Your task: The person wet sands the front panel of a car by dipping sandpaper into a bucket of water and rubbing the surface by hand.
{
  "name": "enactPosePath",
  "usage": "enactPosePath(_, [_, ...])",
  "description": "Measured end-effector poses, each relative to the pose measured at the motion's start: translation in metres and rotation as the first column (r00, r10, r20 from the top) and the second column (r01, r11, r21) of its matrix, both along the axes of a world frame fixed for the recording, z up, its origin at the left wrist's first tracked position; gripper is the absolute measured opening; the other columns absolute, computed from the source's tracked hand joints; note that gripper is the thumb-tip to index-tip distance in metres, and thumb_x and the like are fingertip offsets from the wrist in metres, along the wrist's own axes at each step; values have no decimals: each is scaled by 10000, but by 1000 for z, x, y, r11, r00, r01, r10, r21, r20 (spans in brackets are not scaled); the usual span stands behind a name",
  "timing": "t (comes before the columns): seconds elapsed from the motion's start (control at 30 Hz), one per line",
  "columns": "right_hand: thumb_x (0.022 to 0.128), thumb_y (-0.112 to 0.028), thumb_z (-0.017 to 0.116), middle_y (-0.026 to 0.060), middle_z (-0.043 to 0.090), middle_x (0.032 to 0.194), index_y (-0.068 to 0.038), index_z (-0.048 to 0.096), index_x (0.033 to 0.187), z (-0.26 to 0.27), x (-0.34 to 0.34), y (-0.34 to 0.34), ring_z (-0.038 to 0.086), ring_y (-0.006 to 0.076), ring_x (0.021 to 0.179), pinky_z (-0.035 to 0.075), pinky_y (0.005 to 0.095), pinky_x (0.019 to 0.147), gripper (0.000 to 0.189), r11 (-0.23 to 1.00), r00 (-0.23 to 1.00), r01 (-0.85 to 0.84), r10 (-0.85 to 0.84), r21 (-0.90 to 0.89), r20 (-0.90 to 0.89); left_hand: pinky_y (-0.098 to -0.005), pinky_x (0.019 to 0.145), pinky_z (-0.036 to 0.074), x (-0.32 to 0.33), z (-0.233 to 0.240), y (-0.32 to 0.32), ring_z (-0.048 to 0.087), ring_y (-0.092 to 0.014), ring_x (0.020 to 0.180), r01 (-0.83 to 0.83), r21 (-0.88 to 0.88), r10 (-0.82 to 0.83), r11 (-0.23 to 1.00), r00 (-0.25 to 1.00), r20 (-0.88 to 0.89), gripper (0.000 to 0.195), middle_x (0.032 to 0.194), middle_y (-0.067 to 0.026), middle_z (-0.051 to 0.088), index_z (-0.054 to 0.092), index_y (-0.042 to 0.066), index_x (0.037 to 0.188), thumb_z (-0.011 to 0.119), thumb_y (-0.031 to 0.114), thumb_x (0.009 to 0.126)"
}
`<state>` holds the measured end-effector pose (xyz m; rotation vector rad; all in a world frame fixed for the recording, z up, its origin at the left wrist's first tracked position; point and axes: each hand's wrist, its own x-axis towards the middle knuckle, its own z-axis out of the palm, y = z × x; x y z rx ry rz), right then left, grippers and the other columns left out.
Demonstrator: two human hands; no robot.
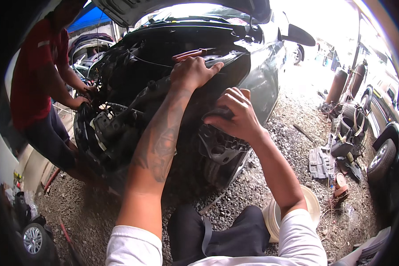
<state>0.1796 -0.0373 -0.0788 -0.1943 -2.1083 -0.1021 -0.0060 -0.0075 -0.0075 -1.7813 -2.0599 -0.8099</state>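
Note:
A dark car with its hood (186, 6) raised fills the middle of the view, its front end opened up. My left hand (193, 72) rests on the upper edge of the front fender (241, 63), thumb spread to the right; whether it grips anything is hidden. Just beyond it lies a reddish-brown tool (188, 55), its kind unclear. Lower right, my right hand (234, 111) is curled at the front corner of the fender, around a dark edge or piece that I cannot make out. Below it is a dark bracket (219, 154) with holes.
At the left, a co-worker in a red shirt (33, 76) has both hands in the car's front end. A pale bucket (309, 202) stands on the gravel by my right arm. Gas cylinders (337, 83), loose car parts and a wheel (382, 158) are at the right; another wheel (33, 239) lies lower left.

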Motion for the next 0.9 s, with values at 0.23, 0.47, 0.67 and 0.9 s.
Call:
enactPosePath(0.23, [704, -404, 852, -8, 605, 912, -139, 641, 894, -7, 1, 9, 565, 210, 924, 345, 371, 872, 388, 1000, 998, -8, 8, 0, -69, -485, 885, 554, 1, -2, 6, 698, -383, 1011, -4, 35, 4, 999, 1000, -3, 830, 1012, -221, 728, 743, 53, 1037, 477, 811, 826])
enactPosePath(0.47, [630, -462, 877, 6, 622, 932, -129, 644, 914, -25, 17, 23, 568, 230, 935, 358, 377, 883, 495, 998, 986, 62, -60, 10, -158, -477, 878, 555, 3, -4, 6, 706, -365, 989, -27, 45, 28, 999, 999, -18, 837, 982, -201, 736, 748, 57, 1035, 478, 819, 818])
enactPosePath(0.67, [674, -294, 919, 13, 623, 820, -102, 645, 957, -26, 22, 7, 573, 181, 759, 419, 332, 683, 439, 952, 969, -174, 119, -252, -218, -477, 895, 550, -8, -5, 9, 704, -358, 1004, -10, 29, 11, 1000, 1000, -21, 825, 1009, -191, 735, 746, 64, 1054, 482, 811, 822])
enactPosePath(0.9, [751, -371, 843, 24, 519, 619, -43, 522, 1419, -4, 68, -30, 528, 205, 599, 418, 369, 650, 811, 909, 965, -44, 147, -416, 219, -476, 883, 553, -2, -3, 8, 703, -355, 1006, -10, 50, 11, 999, 1000, -28, 809, 1016, -187, 734, 753, 69, 1031, 486, 804, 825])
